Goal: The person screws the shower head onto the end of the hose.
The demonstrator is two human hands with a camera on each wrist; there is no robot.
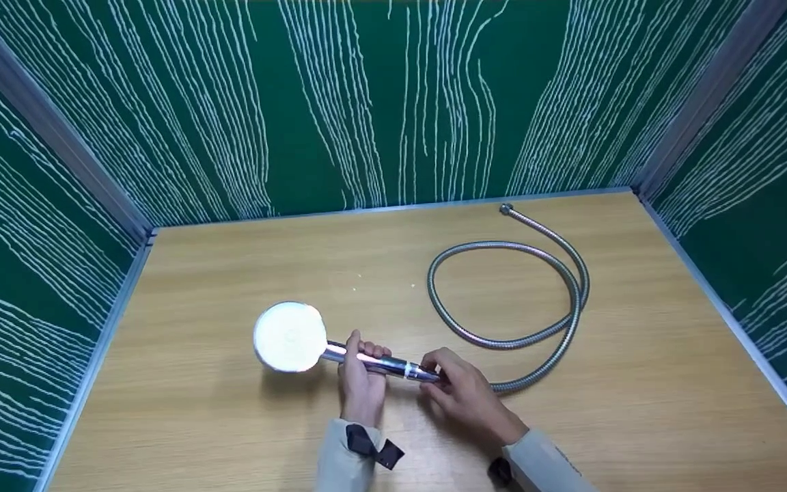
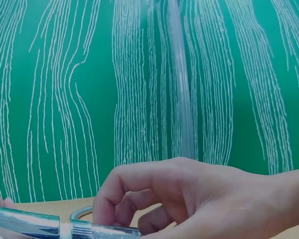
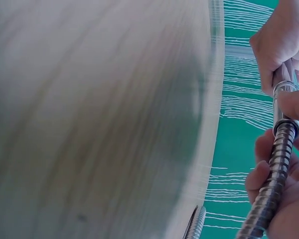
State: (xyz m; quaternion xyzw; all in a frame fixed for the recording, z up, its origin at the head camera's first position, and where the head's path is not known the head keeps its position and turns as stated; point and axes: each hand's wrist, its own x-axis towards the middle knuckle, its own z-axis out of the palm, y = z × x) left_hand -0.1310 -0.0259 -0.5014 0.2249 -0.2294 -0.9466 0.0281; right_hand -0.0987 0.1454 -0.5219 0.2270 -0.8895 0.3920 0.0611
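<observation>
A chrome shower head (image 1: 290,337) with a round white face hangs over the table at centre-left in the head view. My left hand (image 1: 363,386) grips its handle (image 2: 27,219), thumb laid across the top. At the handle's other end, my right hand (image 1: 465,393) pinches the tapered chrome connector (image 2: 109,231) between thumb and fingers. The ribbed metal hose (image 3: 271,189) runs out of that connector, past the fingers of my right hand in the right wrist view. Handle, connector and hose lie in one line there.
The rest of the shower hose (image 1: 434,294) lies looped on the wooden table (image 1: 216,266) to the right, its free end nut (image 1: 505,208) near the back edge. Green panels (image 1: 380,102) with white streaks stand on three sides. Tiny white specks dot the tabletop.
</observation>
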